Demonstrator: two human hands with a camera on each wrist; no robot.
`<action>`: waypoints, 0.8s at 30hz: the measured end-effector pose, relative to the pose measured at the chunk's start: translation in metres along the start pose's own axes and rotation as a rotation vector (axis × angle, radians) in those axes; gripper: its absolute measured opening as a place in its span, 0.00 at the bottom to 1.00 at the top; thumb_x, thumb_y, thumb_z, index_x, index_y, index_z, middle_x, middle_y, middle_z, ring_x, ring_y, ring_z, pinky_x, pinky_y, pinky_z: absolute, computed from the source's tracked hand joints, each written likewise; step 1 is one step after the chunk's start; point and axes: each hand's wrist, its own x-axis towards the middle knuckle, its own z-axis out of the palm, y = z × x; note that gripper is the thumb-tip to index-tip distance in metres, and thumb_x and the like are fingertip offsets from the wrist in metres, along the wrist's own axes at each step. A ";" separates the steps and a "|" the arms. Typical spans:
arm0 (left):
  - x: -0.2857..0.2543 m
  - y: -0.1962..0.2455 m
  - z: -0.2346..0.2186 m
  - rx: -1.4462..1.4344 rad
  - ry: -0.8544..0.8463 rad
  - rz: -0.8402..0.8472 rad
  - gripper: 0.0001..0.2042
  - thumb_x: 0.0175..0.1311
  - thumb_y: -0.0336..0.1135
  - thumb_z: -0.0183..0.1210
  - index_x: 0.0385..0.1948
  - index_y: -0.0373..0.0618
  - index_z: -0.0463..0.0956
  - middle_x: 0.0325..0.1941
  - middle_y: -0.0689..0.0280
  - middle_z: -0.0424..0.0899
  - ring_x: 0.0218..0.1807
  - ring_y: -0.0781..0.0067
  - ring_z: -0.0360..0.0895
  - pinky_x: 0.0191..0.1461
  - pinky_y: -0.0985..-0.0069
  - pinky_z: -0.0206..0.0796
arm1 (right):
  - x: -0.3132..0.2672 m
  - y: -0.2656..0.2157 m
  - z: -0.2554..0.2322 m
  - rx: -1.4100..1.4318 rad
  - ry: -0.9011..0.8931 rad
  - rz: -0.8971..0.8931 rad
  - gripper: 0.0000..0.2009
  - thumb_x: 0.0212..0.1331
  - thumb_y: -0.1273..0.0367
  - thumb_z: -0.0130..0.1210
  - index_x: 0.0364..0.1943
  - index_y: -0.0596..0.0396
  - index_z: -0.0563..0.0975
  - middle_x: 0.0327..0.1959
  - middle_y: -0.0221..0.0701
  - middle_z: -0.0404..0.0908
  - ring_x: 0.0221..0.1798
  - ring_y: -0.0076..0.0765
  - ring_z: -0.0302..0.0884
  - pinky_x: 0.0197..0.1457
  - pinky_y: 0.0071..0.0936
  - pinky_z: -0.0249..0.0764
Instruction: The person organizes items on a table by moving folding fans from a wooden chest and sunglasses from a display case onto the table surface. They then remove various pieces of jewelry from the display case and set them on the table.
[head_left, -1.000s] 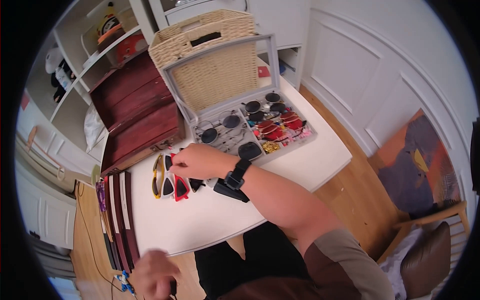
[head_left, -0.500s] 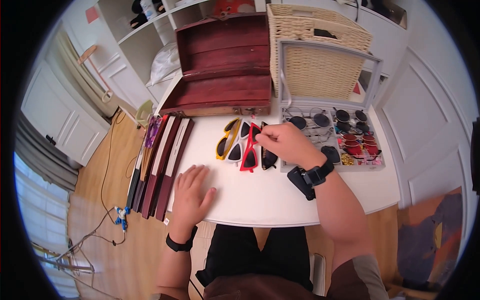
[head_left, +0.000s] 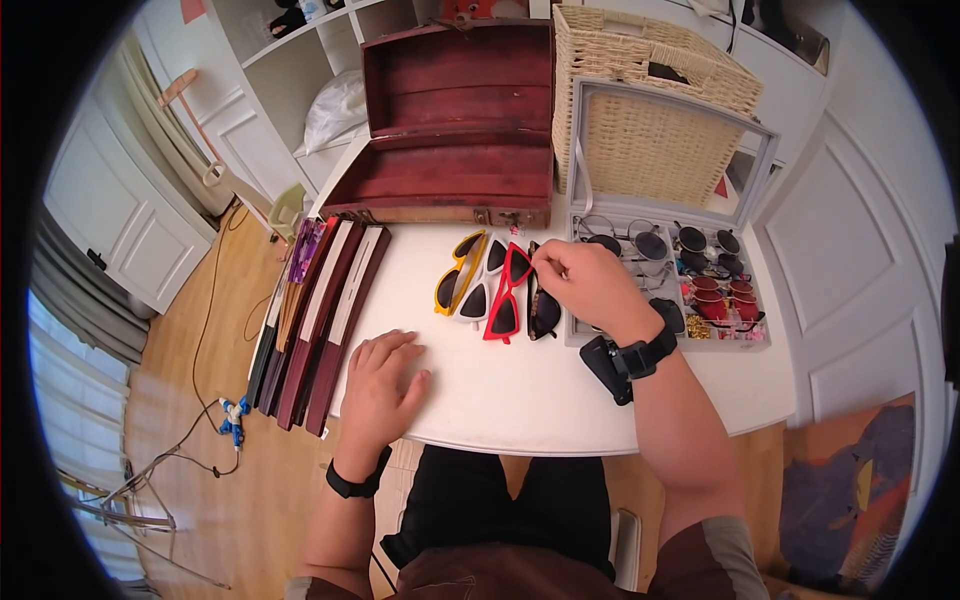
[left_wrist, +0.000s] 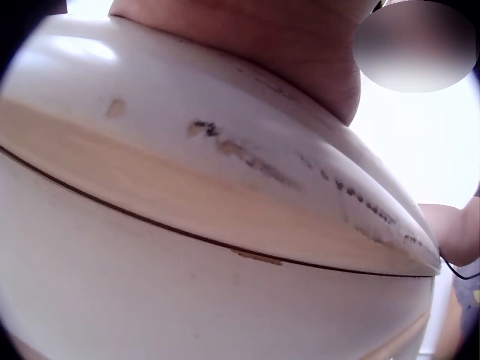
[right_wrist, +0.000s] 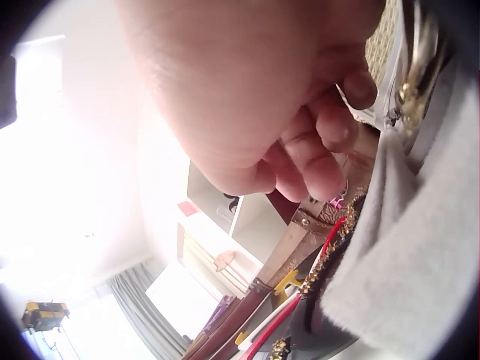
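My right hand (head_left: 585,285) hovers palm-down with curled fingers at the upper end of dark patterned sunglasses (head_left: 543,315). In the right wrist view those sunglasses (right_wrist: 319,285) show gold studs and lie below the fingers; I cannot tell whether the fingertips grip them. Beside them, to the left, lie red sunglasses (head_left: 503,316), white sunglasses (head_left: 474,303) and yellow sunglasses (head_left: 462,272), standing in a row on the white table (head_left: 480,400). My left hand (head_left: 382,385) rests flat near the table's front edge, its fingers spread and nothing in them.
At the right is a grey display case (head_left: 735,343), lid raised, holding several glasses and trinkets. Behind stand an open dark-red suitcase (head_left: 455,172) and a wicker basket (head_left: 650,140). Several long dark-red boxes (head_left: 345,300) line the left side. A camera (head_left: 608,370) hangs at my right wrist.
My left hand came up from below the table's edge onto the tabletop. The right hand shifted right, from the red sunglasses to the dark pair. The head view also turned.
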 end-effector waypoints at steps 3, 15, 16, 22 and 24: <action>0.000 0.001 0.000 -0.008 0.009 0.005 0.13 0.62 0.34 0.65 0.47 0.41 0.82 0.60 0.57 0.83 0.66 0.51 0.76 0.73 0.52 0.61 | 0.000 0.009 0.005 -0.079 0.015 -0.121 0.09 0.62 0.67 0.58 0.37 0.55 0.87 0.28 0.39 0.86 0.32 0.47 0.84 0.41 0.40 0.78; -0.003 0.000 0.001 -0.026 0.037 0.009 0.12 0.62 0.34 0.65 0.45 0.41 0.82 0.58 0.57 0.84 0.66 0.51 0.76 0.74 0.54 0.62 | -0.007 0.011 0.007 -0.369 -0.138 -0.143 0.12 0.60 0.66 0.55 0.38 0.48 0.91 0.36 0.27 0.89 0.49 0.39 0.77 0.59 0.40 0.66; -0.003 0.000 0.001 -0.025 0.040 0.010 0.12 0.62 0.34 0.65 0.45 0.41 0.82 0.58 0.57 0.84 0.66 0.51 0.76 0.74 0.54 0.62 | -0.006 0.010 0.007 -0.403 -0.137 -0.147 0.12 0.60 0.66 0.55 0.38 0.47 0.91 0.36 0.26 0.88 0.49 0.39 0.77 0.59 0.40 0.65; -0.003 0.002 -0.001 -0.017 0.032 0.018 0.11 0.60 0.31 0.64 0.45 0.42 0.82 0.59 0.58 0.83 0.67 0.50 0.76 0.71 0.55 0.65 | -0.011 0.009 0.009 -0.494 -0.132 -0.176 0.12 0.59 0.65 0.56 0.38 0.46 0.91 0.36 0.25 0.87 0.49 0.38 0.76 0.58 0.40 0.64; -0.004 0.000 0.000 -0.011 0.033 0.017 0.11 0.60 0.31 0.64 0.45 0.42 0.82 0.59 0.58 0.83 0.67 0.50 0.76 0.71 0.55 0.65 | -0.012 0.008 0.009 -0.476 -0.130 -0.176 0.12 0.60 0.65 0.56 0.37 0.47 0.90 0.36 0.25 0.88 0.49 0.38 0.76 0.58 0.40 0.64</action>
